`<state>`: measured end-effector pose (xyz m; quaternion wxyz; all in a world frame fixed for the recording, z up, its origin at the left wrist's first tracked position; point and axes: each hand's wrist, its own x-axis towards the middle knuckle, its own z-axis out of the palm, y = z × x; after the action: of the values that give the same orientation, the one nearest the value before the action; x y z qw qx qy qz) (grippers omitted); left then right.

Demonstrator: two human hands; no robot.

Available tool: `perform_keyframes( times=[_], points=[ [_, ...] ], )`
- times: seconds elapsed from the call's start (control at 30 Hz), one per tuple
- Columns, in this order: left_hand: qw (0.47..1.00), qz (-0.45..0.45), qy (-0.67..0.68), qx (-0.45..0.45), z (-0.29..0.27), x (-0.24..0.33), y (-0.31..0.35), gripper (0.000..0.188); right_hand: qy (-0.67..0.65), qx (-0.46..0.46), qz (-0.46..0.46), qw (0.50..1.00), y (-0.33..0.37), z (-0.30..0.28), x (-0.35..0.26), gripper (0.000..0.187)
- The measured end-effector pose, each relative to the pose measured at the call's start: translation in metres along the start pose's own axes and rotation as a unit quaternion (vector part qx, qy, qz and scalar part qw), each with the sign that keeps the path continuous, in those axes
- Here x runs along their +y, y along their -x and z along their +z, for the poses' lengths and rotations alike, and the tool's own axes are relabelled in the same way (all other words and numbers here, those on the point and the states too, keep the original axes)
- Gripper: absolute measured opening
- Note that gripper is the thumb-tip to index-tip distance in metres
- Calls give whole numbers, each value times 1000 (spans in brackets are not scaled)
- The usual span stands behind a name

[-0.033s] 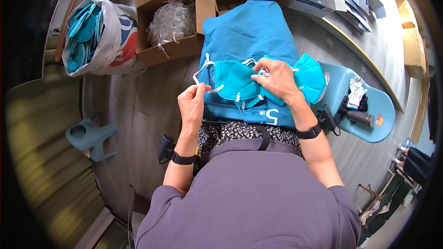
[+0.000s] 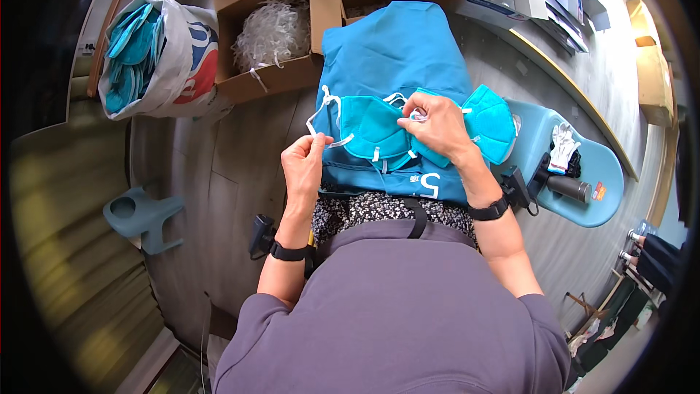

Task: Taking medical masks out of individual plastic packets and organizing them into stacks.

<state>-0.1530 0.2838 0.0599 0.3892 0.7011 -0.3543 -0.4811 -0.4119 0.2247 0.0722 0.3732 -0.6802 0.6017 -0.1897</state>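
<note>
A teal face mask lies on the blue cloth spread over my lap. My left hand pinches a white ear strap at the mask's left side, pulling it out into a loop. Over the masks, the closed fingers of my right hand pinch a white strap. A second teal mask shows to the right of that hand, with white tabs along its edge. My right palm and fingers hide part of the masks between.
A white bag full of teal masks stands far left. Beside it, a cardboard box holds a tangle of white straps. On the right, a blue stool carries white gloves and a dark cylinder. A grey-blue stool is at left.
</note>
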Motion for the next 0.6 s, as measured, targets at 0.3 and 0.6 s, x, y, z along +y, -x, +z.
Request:
perform_keyframes(
  times=[0.3, 0.6],
  points=[
    [975, 202, -85, -41, -2, 51, -13, 37, -214, 15, -73, 974, 23, -58, -30, 13],
    [927, 304, -114, -187, 61, 87, -30, 18, -240, 93, -95, 962, 37, -103, -34, 13]
  ],
)
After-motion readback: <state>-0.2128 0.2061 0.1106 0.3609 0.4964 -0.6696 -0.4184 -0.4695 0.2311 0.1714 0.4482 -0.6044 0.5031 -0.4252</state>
